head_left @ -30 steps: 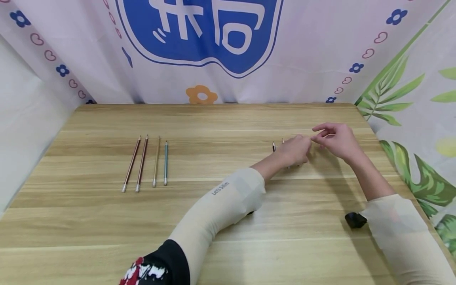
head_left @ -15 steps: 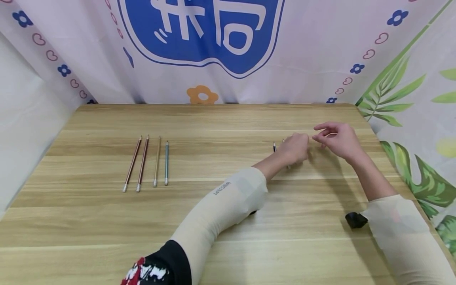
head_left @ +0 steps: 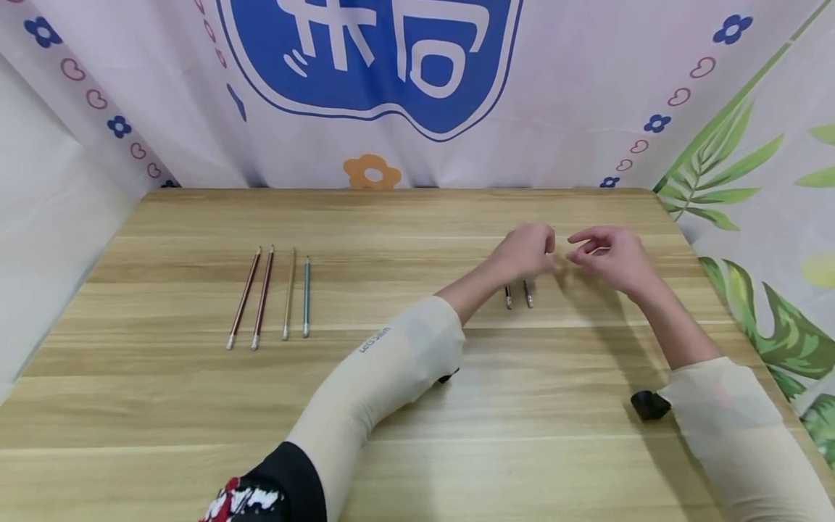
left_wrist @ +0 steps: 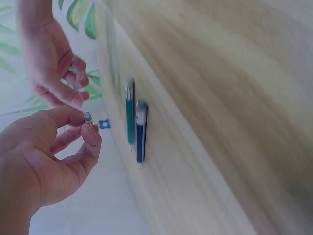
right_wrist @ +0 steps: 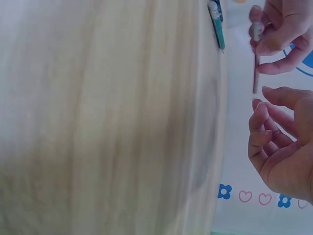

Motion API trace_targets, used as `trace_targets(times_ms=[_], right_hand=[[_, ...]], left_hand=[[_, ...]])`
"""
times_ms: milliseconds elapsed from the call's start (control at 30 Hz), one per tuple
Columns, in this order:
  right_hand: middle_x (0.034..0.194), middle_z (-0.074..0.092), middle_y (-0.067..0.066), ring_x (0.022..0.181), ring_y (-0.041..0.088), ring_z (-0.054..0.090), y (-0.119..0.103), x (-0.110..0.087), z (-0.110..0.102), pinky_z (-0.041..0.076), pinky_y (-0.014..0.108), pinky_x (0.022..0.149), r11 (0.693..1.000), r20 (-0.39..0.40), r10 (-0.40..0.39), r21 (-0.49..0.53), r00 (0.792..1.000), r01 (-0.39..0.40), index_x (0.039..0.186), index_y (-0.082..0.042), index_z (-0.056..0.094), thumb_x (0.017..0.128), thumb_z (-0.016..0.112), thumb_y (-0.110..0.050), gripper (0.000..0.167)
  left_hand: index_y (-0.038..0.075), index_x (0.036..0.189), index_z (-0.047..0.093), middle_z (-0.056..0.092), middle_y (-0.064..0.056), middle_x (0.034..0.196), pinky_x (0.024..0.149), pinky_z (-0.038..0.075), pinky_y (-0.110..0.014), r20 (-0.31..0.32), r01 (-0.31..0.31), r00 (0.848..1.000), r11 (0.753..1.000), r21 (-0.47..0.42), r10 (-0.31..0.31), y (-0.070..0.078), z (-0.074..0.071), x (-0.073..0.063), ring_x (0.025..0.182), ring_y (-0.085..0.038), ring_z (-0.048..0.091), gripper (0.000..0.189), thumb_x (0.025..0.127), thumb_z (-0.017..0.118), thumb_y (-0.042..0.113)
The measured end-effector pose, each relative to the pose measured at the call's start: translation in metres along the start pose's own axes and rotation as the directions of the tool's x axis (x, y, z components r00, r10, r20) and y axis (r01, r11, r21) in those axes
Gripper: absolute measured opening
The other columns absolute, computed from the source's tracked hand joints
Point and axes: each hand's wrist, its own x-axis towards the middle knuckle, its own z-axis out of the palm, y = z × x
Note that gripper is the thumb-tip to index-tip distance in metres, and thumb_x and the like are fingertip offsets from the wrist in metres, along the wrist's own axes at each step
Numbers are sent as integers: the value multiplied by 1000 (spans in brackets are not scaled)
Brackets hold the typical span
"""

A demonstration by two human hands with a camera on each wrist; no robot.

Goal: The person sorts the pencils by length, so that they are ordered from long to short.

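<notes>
My left hand (head_left: pixel 525 250) is raised over the right part of the table and pinches a reddish pencil (right_wrist: pixel 256 73) between thumb and fingers. Its eraser end (left_wrist: pixel 88 117) pokes out toward the left wrist camera. Facing it, my right hand (head_left: pixel 616 257) hovers with loosely bent fingers and holds nothing that I can see; its fingertips are close to the pencil's lower end in the right wrist view. Beneath the left hand lie a dark blue pencil (left_wrist: pixel 140 132) and a teal pencil (left_wrist: pixel 129 117), side by side and partly covered in the head view.
On the left of the wooden table (head_left: pixel 391 377) several pencils lie in a loose row: two dark red pencils (head_left: pixel 264 297), a yellowish pencil (head_left: pixel 290 293) and a blue-teal pencil (head_left: pixel 306 297). A printed curtain (head_left: pixel 554 94) hangs behind the table's back edge.
My left hand has risen from the tabletop and shifted slightly left and back, uncovering the eraser ends of two pencils. My right hand has hardly moved.
</notes>
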Motion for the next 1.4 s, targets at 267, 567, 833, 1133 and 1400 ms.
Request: trace_targets(times_ms=[267, 567, 833, 1133, 1400], right_hand=[[91, 71, 16, 69, 5, 65, 0, 2, 11, 54, 17, 59, 1000, 87, 18, -24, 996, -16, 122, 13, 66, 95, 68, 2, 29], [99, 70, 21, 72, 12, 66, -6, 5, 20, 55, 19, 61, 997, 135, 53, -56, 989, -45, 126, 11, 65, 97, 69, -3, 32], [99, 71, 22, 72, 14, 66, -11, 9, 29, 55, 20, 60, 996, 162, 41, -81, 986, -28, 123, 10, 67, 98, 71, -6, 30], [97, 72, 25, 68, 9, 66, -14, 11, 37, 55, 18, 59, 998, 179, -5, -54, 984, 15, 121, 13, 66, 95, 72, -3, 31], [94, 72, 19, 72, 15, 65, -18, 14, 45, 52, 21, 60, 989, 215, 2, -146, 977, 30, 118, 8, 69, 95, 74, -7, 28]], left_hand=[[3, 116, 72, 62, -8, 143, 68, 47, -21, 5, 22, 1000, 1000, 19, -22, -14, -18, -15, 88, -14, 58, 21, 96, 70, 10], [2, 117, 71, 56, -8, 151, 80, 45, -24, -14, 31, 999, 999, -44, -31, -37, -30, -27, 116, -20, 59, 23, 95, 72, 10], [1, 119, 71, 59, -10, 148, 58, 42, -19, -8, 39, 999, 994, -98, -40, -52, -35, -37, 70, -10, 54, 27, 92, 72, 4], [-2, 118, 70, 66, -13, 130, 55, 41, -18, -8, 14, 1000, 994, -108, -15, -61, -42, -48, 65, -8, 53, 26, 92, 72, 4], [-4, 121, 68, 64, -13, 130, 55, 43, -18, -8, 33, 999, 992, -125, -34, -71, -47, -61, 66, -9, 56, 28, 94, 71, 2]])
